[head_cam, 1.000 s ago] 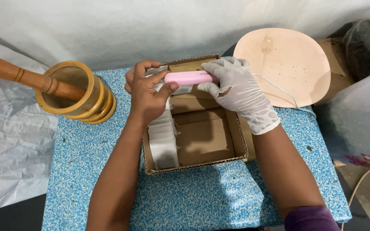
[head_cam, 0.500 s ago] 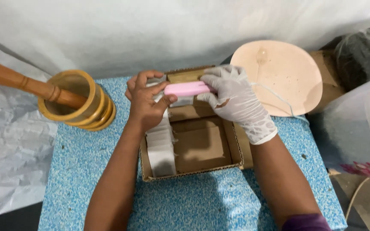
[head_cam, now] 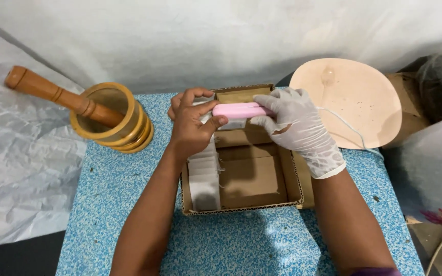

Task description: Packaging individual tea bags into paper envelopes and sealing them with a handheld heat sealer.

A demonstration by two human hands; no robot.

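Both hands, left hand (head_cam: 193,128) and right hand (head_cam: 295,125), grip a pink bar (head_cam: 239,110) above the cardboard box (head_cam: 251,181).

An open brown cardboard box (head_cam: 254,176) sits mid-table, white wrapped packets (head_cam: 204,179) lining its left side.

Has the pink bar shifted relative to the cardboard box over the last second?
No. The pink bar stays above the cardboard box's far edge, held by both hands.
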